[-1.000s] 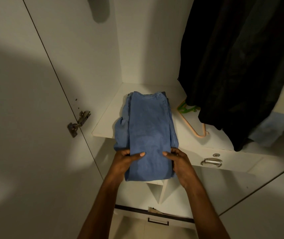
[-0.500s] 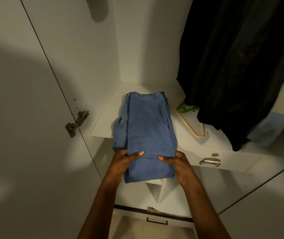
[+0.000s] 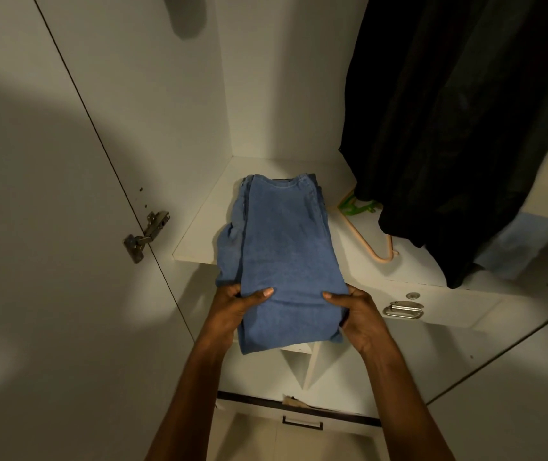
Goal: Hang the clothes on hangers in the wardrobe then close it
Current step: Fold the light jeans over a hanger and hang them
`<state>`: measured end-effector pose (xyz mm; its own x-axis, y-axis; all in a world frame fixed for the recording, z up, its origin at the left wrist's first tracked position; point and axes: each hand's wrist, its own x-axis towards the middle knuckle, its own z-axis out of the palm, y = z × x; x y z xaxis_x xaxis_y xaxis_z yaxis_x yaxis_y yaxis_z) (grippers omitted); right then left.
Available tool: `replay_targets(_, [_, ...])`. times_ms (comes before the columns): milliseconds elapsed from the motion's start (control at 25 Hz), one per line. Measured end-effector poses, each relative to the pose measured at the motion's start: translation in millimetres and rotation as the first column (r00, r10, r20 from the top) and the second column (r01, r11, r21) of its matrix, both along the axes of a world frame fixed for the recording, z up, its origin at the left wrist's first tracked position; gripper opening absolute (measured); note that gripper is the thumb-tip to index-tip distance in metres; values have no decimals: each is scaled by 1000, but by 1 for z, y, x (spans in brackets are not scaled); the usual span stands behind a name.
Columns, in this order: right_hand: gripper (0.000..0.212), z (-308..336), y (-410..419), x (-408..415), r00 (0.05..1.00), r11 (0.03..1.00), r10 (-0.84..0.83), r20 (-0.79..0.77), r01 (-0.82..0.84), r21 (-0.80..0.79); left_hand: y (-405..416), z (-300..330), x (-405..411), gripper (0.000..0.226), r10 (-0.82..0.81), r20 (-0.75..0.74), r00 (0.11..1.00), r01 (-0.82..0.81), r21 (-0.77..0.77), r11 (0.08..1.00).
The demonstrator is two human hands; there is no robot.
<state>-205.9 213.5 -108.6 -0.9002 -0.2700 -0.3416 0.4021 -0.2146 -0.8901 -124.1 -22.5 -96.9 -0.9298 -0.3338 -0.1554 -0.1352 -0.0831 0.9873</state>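
Note:
A folded blue denim garment (image 3: 285, 247) lies on the white wardrobe shelf (image 3: 199, 234), its near end hanging past the shelf's front edge. My left hand (image 3: 232, 309) grips its near left edge, thumb on top. My right hand (image 3: 355, 311) grips the near right edge the same way. A peach hanger (image 3: 370, 244) and a green hanger (image 3: 354, 207) lie on the shelf to the right of the garment, partly under hanging clothes.
Dark garments (image 3: 459, 128) hang at the right, with a cream and light-blue one (image 3: 532, 224) beside them. The open wardrobe door (image 3: 49, 227) with its hinge (image 3: 146, 236) stands at left. A drawer with a metal handle (image 3: 402, 309) sits below the shelf.
Both hands have slid slightly towards me along the garment and closed tighter on its near edges. The garment's near end has come a little further off the shelf.

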Motion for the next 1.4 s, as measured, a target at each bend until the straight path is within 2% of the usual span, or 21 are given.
replay_targets(80, [28, 0, 0, 2, 998, 996, -59, -33, 62, 68, -2, -1, 0, 63, 5, -1, 1000, -5, 4, 1000])
replay_targets(160, [25, -2, -1, -1, 993, 988, -120, -9, 120, 101, -1, -2, 1, 54, 13, -7, 1000, -13, 10, 1000])
replay_targets(200, [26, -3, -3, -4, 991, 985, -131, 15, 129, 110, 1, -1, 1, 61, 22, -14, 1000, -22, 2, 1000])
replay_targets(280, [36, -7, -7, -9, 983, 992, -113, 142, 104, 71, 2, -3, -1, 90, 47, 6, 999, -47, -6, 999])
replay_targets(360, [70, -15, -6, -11, 967, 997, -77, 242, 80, -5, 6, -4, -1, 100, 30, 53, 998, -31, 33, 999])
replay_targets(440, [77, -20, -2, -11, 981, 995, -92, 169, 99, -29, 9, -5, 1, 90, 56, 115, 992, -59, 15, 998])
replay_targets(520, [74, -23, 0, -13, 989, 991, -124, 77, 128, -41, 7, -12, 2, 86, 111, 75, 991, -109, -24, 994])
replay_targets(680, [55, -29, -2, -13, 965, 959, -242, 101, 254, -127, 7, -20, 2, 69, 136, 69, 988, -134, -26, 991])
replay_targets(760, [53, -34, -5, -12, 953, 953, -282, 111, 292, -85, 9, -21, 2, 59, 157, 35, 987, -155, -41, 987])
replay_targets(840, [50, -36, -6, -9, 953, 954, -299, 44, 299, 9, 10, -20, 4, 58, 166, -14, 986, -166, -69, 984])
replay_targets(960, [46, -39, 1, 3, 992, 991, -116, -57, 119, 57, 11, -20, 8, 61, 163, -81, 983, -170, -79, 982])
replay_targets(1040, [61, -46, 11, 15, 986, 996, 73, -147, -64, 63, 14, -18, 7, 64, 173, -99, 980, -180, -67, 981])
replay_targets(1120, [77, -62, 23, 19, 943, 969, 213, -255, -170, 179, 15, -17, 6, 66, 188, -110, 976, -193, -28, 981])
replay_targets(1200, [65, -70, 33, 19, 882, 931, 334, -333, -252, 265, 16, -18, 7, 67, 204, -113, 972, -206, -4, 979])
replay_targets(1280, [48, -69, 38, 17, 850, 902, 413, -327, -332, 275, 15, -20, 6, 70, 210, -133, 969, -211, 5, 978])
replay_targets(1400, [30, -66, 42, 17, 831, 899, 429, -353, -355, 256, 11, -20, 5, 79, 226, -128, 966, -229, -5, 973])
